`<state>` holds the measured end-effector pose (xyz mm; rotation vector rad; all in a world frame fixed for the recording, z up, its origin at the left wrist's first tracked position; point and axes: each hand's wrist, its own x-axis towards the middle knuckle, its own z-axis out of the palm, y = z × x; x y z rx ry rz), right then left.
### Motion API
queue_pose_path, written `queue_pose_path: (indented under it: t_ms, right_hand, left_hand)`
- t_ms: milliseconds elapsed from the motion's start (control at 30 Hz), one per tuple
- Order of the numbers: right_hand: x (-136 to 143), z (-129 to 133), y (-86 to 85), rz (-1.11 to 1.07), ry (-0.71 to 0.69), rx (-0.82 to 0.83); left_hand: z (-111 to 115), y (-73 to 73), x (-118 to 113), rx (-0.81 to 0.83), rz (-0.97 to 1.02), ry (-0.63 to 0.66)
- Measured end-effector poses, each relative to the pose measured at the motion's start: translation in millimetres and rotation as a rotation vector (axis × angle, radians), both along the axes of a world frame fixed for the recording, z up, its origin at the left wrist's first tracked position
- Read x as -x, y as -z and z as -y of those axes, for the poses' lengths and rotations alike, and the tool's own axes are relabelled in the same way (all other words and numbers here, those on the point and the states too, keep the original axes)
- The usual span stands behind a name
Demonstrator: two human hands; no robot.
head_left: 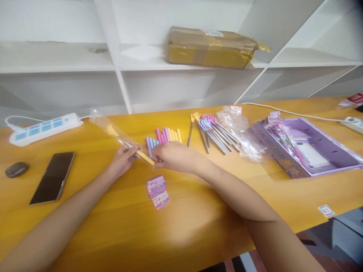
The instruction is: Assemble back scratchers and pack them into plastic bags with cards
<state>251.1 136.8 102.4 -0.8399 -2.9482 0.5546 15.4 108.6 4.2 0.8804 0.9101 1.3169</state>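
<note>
My left hand [124, 160] is closed around a yellow back scratcher [146, 156], where its metal rod meets the handle. A clear plastic sleeve [99, 119] encloses the scratcher, its yellow claw end pointing up and left. At the handle's lower end, the fingers of my right hand [176, 156] are pinched together; whether they grip the handle or only the sleeve's edge is hard to make out. Just beyond lie several coloured handles [163, 136], purple, blue, pink and yellow, partly hidden by my right hand. Small printed cards [157, 187] are stacked below my hands.
Metal rods with coloured claw heads [217, 134] lie beside clear plastic bags [249, 139]. To the right is a purple box [300, 172] holding packaged items. A phone [53, 177], a dark case [17, 169] and a power strip [47, 129] are left. A taped parcel [212, 49] sits on the shelf.
</note>
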Motion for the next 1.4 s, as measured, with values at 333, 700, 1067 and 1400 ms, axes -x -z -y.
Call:
queue_pose_path:
  t_ms: [333, 700, 1067, 1400]
  right_hand:
    - [8, -2, 16.5, -0.050, 0.056, -0.122]
    - [11, -1, 19.5, -0.051, 0.066, -0.146]
    - [-9, -5, 1.8, -0.092, -0.099, -0.188]
    - [-9, -6, 5.1, -0.131, -0.248, -0.235]
  left_hand:
    - [5, 8.2, 0, -0.099, -0.231, 0.175]
    - [4, 11.5, 0, -0.071, -0.205, 0.154]
    - [3, 1.4, -4, 0.041, -0.072, 0.059]
    - [1, 4.3, -2, 0.041, -0.077, 0.094]
